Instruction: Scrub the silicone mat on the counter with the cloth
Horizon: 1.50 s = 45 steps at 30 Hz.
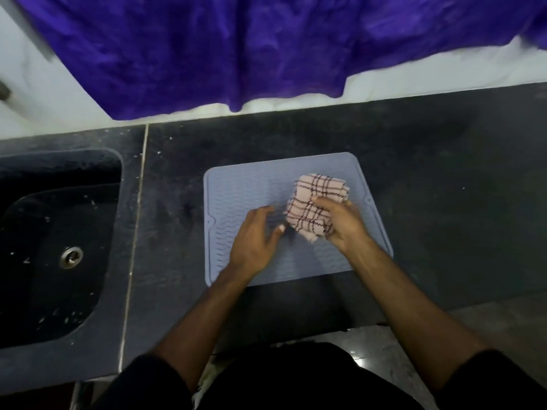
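Note:
A pale blue ribbed silicone mat point(236, 190) lies flat on the dark counter point(444, 179). On its right half sits a bunched pink cloth with dark check lines point(313, 202). My right hand point(346, 223) grips the cloth from the near right side, with the fingers curled over its edge. My left hand point(254, 241) rests on the mat just left of the cloth, its fingers spread and relaxed, the thumb close to the cloth's lower corner.
A dark sink point(53, 247) with a metal drain point(71, 257) is set into the counter at the left. A purple towel point(236, 48) hangs over the white wall behind the counter. The counter's front edge runs just below the mat.

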Available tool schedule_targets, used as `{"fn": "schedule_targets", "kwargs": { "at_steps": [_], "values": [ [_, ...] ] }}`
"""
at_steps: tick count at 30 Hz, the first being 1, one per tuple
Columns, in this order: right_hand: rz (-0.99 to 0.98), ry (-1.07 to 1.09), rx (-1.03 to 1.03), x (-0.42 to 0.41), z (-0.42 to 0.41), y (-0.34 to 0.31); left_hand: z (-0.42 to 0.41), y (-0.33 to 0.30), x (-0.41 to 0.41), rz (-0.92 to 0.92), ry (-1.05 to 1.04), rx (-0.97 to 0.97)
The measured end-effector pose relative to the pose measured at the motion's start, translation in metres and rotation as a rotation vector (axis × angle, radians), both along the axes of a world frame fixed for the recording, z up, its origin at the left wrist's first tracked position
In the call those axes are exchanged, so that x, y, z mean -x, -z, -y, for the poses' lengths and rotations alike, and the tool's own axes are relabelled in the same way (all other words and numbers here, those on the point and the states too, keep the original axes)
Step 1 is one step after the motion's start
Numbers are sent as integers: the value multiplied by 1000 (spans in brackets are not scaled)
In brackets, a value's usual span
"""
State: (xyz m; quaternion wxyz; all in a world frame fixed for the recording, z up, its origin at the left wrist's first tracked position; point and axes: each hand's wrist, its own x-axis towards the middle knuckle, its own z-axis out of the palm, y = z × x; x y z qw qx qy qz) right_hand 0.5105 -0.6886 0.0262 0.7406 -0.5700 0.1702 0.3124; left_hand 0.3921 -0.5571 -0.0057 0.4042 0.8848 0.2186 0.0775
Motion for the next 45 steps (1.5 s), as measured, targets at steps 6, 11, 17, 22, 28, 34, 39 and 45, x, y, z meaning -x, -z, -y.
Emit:
{"fn": "schedule_targets", "kwargs": {
  "at_steps": [6,11,17,22,28,34,39,45],
  "values": [
    [194,84,185,-50,43,-8,13,6,-29,-377,242,-365],
    [421,5,369,-73,45,-14,-3,8,-50,-543,367,-472],
    [567,-117,581,-90,30,-10,-21,8,-60,-541,428,-505],
    [805,-294,873,-95,23,-7,-28,10,-62,-561,460,-480],
    [1068,-624,1228,-108,14,-6,-28,10,-70,-581,527,-450],
    [1250,-988,1223,-98,-15,17,-21,4,-79,-691,501,-387],
    [1373,-1073,1232,-94,-9,40,-10,-6,-87,-754,462,-395],
    [1260,-1038,1308,-130,21,31,-8,-9,-91,-784,448,-375]
  ]
}}
